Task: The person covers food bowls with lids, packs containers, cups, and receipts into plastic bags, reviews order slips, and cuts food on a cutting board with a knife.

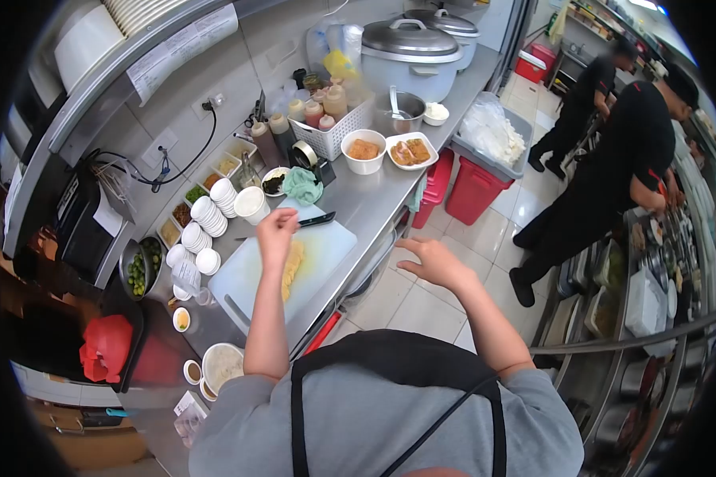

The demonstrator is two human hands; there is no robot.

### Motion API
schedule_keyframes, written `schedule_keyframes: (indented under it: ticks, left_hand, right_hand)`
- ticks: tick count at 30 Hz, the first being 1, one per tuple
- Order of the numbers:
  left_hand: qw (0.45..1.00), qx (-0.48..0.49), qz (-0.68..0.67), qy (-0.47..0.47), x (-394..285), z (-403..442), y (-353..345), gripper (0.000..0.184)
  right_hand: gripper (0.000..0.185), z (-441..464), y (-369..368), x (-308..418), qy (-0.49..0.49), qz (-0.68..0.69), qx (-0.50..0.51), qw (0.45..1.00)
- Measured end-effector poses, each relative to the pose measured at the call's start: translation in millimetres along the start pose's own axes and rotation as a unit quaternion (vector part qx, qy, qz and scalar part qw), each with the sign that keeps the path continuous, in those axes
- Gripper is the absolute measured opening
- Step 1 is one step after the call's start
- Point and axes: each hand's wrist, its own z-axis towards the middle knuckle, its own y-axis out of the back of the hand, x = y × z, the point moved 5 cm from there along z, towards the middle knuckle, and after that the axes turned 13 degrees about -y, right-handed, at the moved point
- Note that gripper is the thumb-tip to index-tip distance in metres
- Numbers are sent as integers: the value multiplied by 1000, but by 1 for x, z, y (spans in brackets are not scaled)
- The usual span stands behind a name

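Note:
My left hand [277, 236] is over the far part of a pale cutting board [254, 274], its fingers curled together; whether anything small is in them I cannot make out. Just beyond its fingertips a dark-handled knife [317, 219] lies on the board. Sliced yellow food [293, 269] lies in a row on the board, partly hidden by my left forearm. My right hand [431, 262] hangs in the air off the counter's front edge, fingers apart and holding nothing. A white tub [251, 204] and a green cloth [302, 186] stand near my left hand.
Stacked white cups [208, 215] line the board's left side. Behind are a basket [336, 137] of sauce bottles, a bowl [364, 156] and a tray [411, 151] of food, and a large lidded pot [410, 60]. Two people work to the right, past a red bin [472, 191].

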Motion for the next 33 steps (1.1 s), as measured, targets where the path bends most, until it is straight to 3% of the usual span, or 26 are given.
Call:
schedule_keyframes:
  ticks: [4, 5, 8, 10, 13, 15, 19, 23, 24, 25, 26, 27, 28, 29, 30, 31, 33]
  left_hand:
    - [997, 76, 1, 4, 50, 45, -72, 15]
    - [992, 107, 59, -37, 67, 57, -89, 17]
    - [993, 95, 0, 70, 96, 87, -137, 19]
    - [973, 54, -80, 209, 122, 107, -166, 25]
    - [963, 29, -68, 258, 156, 142, -199, 43]
    - [932, -4, -114, 345, 178, 158, -217, 50]
    - [940, -64, -119, 313, 218, 180, -231, 31]
    - [933, -107, -94, 330, 203, 171, -216, 29]
    - [929, -105, -107, 340, 201, 164, -211, 28]
    - [923, -102, -119, 350, 196, 157, -202, 27]
    - [922, -118, -116, 350, 175, 150, -188, 27]
    - [922, -99, -131, 352, 142, 140, -177, 28]
    - [921, -79, -146, 353, 117, 128, -167, 28]
    - [927, -94, -147, 332, 103, 115, -152, 28]
    - [932, -108, -148, 313, 94, 97, -137, 27]
    - [933, -123, -138, 308, 88, 77, -120, 27]
    - [926, -169, -126, 312, 67, 34, -88, 25]
  right_hand:
    - [35, 36, 5, -53, -10, 26, 12, 1000]
    - [35, 47, 7, -63, -24, 21, 28, 999]
    - [36, 87, 24, -82, -17, -9, 57, 998]
    - [36, 121, 50, -78, 26, -30, 52, 998]
    - [36, 164, 92, -66, 42, -5, 70, 997]
    - [35, 187, 127, -48, 106, -16, 63, 992]
    - [26, 220, 199, 10, 262, -14, 42, 964]
    - [17, 262, 257, 73, 458, -3, -61, 887]
    - [15, 268, 275, 96, 521, -18, -124, 844]
    - [13, 276, 293, 120, 551, -30, -169, 817]
    - [12, 287, 310, 143, 526, -16, -203, 826]
    - [11, 293, 330, 170, 569, 58, -236, 785]
    - [14, 306, 346, 192, 548, 55, -282, 786]
    - [18, 328, 362, 217, 566, 118, -318, 752]
    - [23, 358, 379, 246, 521, 133, -266, 800]
    - [43, 349, 385, 274, 542, 279, -61, 790]
    - [46, 329, 388, 302, 513, 352, -60, 781]
